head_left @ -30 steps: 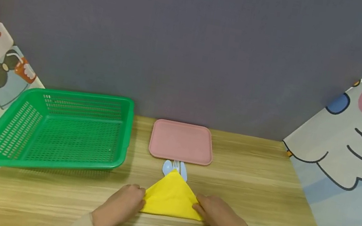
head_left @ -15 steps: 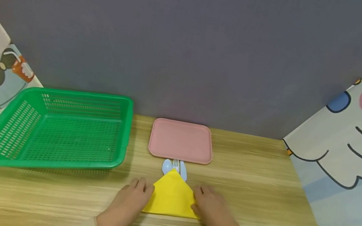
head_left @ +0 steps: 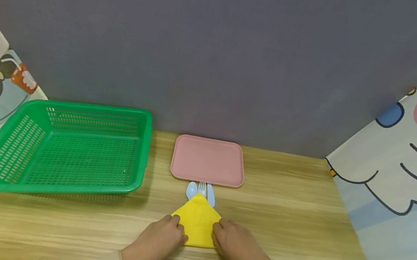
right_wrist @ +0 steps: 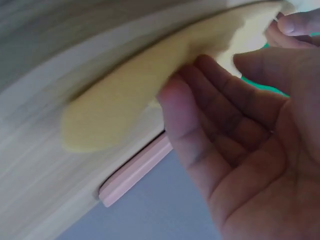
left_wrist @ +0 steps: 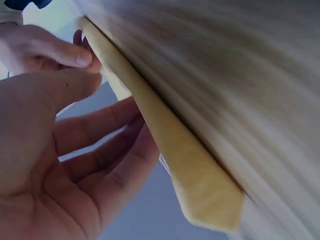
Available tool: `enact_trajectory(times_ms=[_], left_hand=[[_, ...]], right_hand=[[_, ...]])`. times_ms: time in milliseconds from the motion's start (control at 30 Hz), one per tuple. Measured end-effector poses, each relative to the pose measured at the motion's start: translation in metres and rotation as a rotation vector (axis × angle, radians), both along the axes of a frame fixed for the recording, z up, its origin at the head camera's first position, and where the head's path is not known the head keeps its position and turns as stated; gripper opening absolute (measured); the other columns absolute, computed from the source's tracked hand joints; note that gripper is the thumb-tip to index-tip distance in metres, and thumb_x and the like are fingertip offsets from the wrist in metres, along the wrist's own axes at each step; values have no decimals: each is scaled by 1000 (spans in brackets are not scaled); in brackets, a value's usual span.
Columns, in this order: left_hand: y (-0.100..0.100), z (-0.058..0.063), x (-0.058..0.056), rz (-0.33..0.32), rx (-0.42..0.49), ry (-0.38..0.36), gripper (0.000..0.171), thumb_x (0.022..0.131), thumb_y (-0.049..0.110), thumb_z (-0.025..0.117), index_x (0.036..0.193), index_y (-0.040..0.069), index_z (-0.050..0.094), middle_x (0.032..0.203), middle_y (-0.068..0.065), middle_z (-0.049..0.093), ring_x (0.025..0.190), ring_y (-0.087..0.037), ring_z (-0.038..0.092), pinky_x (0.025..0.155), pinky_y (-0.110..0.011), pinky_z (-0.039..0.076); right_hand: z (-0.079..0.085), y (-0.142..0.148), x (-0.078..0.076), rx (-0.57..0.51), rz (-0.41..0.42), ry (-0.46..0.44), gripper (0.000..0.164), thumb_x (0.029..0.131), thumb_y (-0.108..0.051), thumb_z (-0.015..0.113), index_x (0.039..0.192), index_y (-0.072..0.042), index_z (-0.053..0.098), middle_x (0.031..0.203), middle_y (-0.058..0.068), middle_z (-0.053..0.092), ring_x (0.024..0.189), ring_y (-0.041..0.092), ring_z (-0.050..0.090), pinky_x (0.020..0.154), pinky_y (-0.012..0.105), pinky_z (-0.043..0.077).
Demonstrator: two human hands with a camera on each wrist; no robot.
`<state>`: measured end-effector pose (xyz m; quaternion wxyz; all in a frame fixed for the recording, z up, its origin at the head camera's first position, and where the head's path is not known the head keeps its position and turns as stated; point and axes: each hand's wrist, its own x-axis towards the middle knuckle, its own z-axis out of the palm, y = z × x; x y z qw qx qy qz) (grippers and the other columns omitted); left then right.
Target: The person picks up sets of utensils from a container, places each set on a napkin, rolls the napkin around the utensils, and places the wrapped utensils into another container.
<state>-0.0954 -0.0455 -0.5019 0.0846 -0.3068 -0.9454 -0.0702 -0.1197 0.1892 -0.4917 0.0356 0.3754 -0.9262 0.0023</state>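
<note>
A yellow cloth (head_left: 198,223), folded to a point at its far side, lies on the table between my hands. Its tip overlaps the lower parts of a light blue spoon (head_left: 191,190), fork (head_left: 202,188) and knife (head_left: 211,195); their handles are hidden under it. My left hand (head_left: 160,237) touches the cloth's left side with its fingertips, the thumb apart from the fabric in the left wrist view. On the right side, my right hand (head_left: 240,247) rests bent fingertips against the cloth (right_wrist: 115,110), thumb likewise apart.
Just beyond the cutlery lies a pink tray (head_left: 208,162). A green basket (head_left: 141,155) with slotted walls stands at the left of the wooden table (head_left: 283,203). A grey panel (head_left: 221,58) rises behind the table, and cartoon-printed panels flank both sides.
Both hands have moved inward from the cloth's side corners and now cover more of it, so less yellow shows between them. The cutlery, tray and basket have stayed in place.
</note>
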Motion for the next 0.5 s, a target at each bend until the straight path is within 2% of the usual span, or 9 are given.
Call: enact_trajectory(times_ms=[100, 167, 367, 500], left_hand=[[7, 2, -3, 35, 5, 3, 33, 88, 29, 74, 66, 6, 65, 65, -2, 47, 56, -16, 49, 45, -27, 47], [12, 3, -5, 42, -5, 20, 31, 86, 26, 75, 65, 6, 62, 63, -3, 47, 53, -16, 49, 44, -28, 47], [20, 6, -4, 43, -46, 88, 12, 85, 7, 67, 82, 5, 55, 64, -6, 47, 49, -16, 49, 37, -28, 45], [21, 4, -3, 23, -106, 139, 7, 88, 8, 65, 91, 4, 60, 75, -7, 49, 60, -17, 51, 37, -26, 45]], right_hand=[[-2, -2, -3, -53, -20, -8, 28, 96, -25, 67, 75, -10, 54, 67, -3, 45, 54, 11, 44, 45, 27, 45], [-4, -4, -5, -63, -24, -11, 32, 97, -30, 67, 75, -10, 54, 66, -3, 44, 54, 12, 45, 45, 29, 45], [-5, -12, -9, -28, -40, -68, 32, 100, -32, 61, 79, -8, 56, 66, -1, 45, 56, 15, 47, 48, 31, 47], [-1, -15, -10, 7, -33, -60, 32, 100, -29, 61, 78, -7, 55, 66, 0, 45, 56, 14, 47, 49, 29, 47]])
